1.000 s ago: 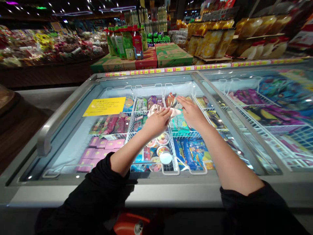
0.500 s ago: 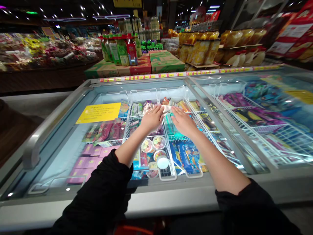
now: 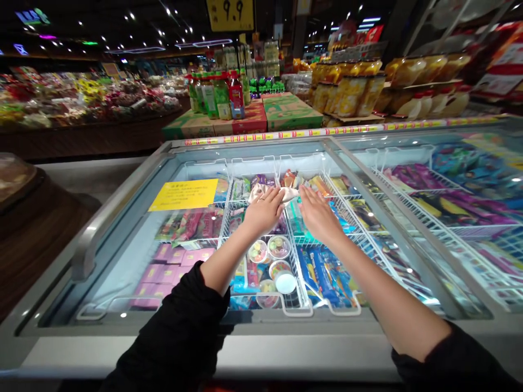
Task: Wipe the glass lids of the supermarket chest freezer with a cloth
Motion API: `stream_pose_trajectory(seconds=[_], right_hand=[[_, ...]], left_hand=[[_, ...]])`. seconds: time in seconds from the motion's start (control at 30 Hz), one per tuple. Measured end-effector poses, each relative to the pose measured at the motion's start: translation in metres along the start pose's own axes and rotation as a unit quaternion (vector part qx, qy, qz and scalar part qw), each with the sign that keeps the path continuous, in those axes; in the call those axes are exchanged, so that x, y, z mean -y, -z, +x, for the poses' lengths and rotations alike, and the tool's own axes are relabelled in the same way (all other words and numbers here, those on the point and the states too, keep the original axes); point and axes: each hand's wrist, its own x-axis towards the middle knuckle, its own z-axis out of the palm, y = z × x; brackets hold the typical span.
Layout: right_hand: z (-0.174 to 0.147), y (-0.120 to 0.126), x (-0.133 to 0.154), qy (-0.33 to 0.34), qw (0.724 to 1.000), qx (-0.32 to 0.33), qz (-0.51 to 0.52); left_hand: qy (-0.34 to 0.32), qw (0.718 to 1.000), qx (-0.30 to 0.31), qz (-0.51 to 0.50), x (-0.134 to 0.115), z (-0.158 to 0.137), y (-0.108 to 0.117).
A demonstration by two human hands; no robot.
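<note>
A whitish cloth [image 3: 291, 193] lies bunched on the glass lid [image 3: 134, 245] of a chest freezer. My left hand [image 3: 265, 213] rests on the cloth, palm down and fingers laid out over it, a ring on one finger. Cloth shows on both sides of that hand. Just right of the cloth's end, my right hand [image 3: 319, 215] lies flat, its fingers stretched out and close together. I cannot tell whether its fingertips touch the cloth. Under the glass are wire baskets [image 3: 300, 272] with ice cream cups [image 3: 279, 246], blue packets [image 3: 327, 275] and pink boxes [image 3: 153, 275].
A yellow notice [image 3: 183, 195] is on the lid's left part, near a grey handle [image 3: 85, 250]. A frame bar [image 3: 392, 218] divides the freezer top. Behind it stand drink bottles [image 3: 222, 95] on cartons [image 3: 292, 111] and stacked jars [image 3: 347, 95]. Packaged goods [image 3: 122, 98] fill a display at left.
The whole scene has shifted right and slightly down in my view. Both hands stay close to the cloth, with only a slight shift over the glass.
</note>
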Motion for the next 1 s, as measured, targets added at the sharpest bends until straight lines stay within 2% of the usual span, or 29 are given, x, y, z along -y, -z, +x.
stream_pose_trajectory(seconds=[0.13, 0.3, 0.4, 0.57, 0.63, 0.7, 0.83, 1.0], right_hand=[[-0.001, -0.001, 0.001, 0.006, 1.000, -0.017, 0.004], [0.001, 0.000, 0.002, -0.015, 1.000, -0.015, 0.016], [0.002, 0.002, 0.000, -0.024, 0.999, -0.012, 0.020], [0.002, 0.015, -0.004, -0.038, 0.999, 0.009, 0.014], [0.004, 0.019, -0.005, -0.042, 0.999, 0.017, 0.010], [0.006, 0.020, -0.005, -0.042, 0.999, 0.015, 0.010], [0.009, 0.017, -0.005, -0.035, 0.999, 0.020, 0.015], [0.006, 0.018, -0.008, -0.039, 0.999, 0.026, 0.023]], left_hand=[[0.000, 1.000, 0.002, -0.008, -0.002, 0.004, -0.001], [-0.039, 0.999, 0.023, -0.008, -0.017, 0.026, -0.001], [-0.051, 0.998, 0.031, -0.007, -0.017, 0.036, 0.003], [-0.005, 1.000, 0.006, -0.001, 0.000, 0.027, 0.007], [0.010, 1.000, 0.005, 0.001, -0.001, 0.020, 0.005], [-0.003, 1.000, 0.007, 0.001, -0.009, 0.019, 0.002], [-0.053, 0.998, 0.022, -0.009, -0.025, 0.034, 0.001], [-0.007, 1.000, 0.020, 0.003, -0.017, 0.047, 0.008]])
